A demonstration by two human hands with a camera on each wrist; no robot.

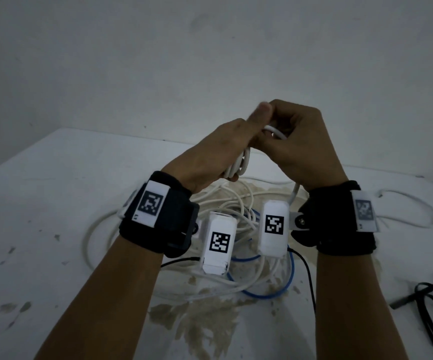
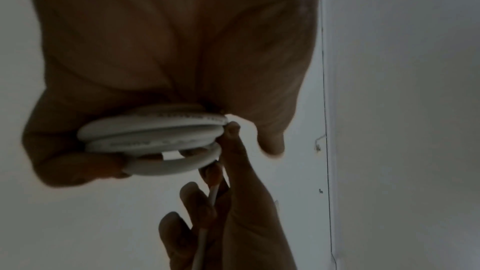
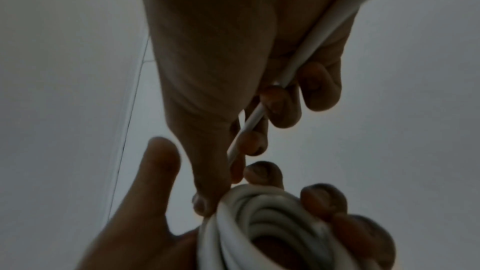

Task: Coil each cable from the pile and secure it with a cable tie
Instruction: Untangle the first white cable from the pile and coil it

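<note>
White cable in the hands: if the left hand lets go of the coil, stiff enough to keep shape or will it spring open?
Likely springs open: the coil keeps its loops only where the left hand grips them, and no tie shows. Probably semi-stiff: the loops curve smoothly, without kinks. The tail through the right hand looks smooth, so it may slip.

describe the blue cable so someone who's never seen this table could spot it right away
Start at the white table, then find the tangled pile of white cables below the raised wrists. The blue cable loops through the pile's near right side. It is the only blue one; its neighbours are white, or thin and black.
</note>
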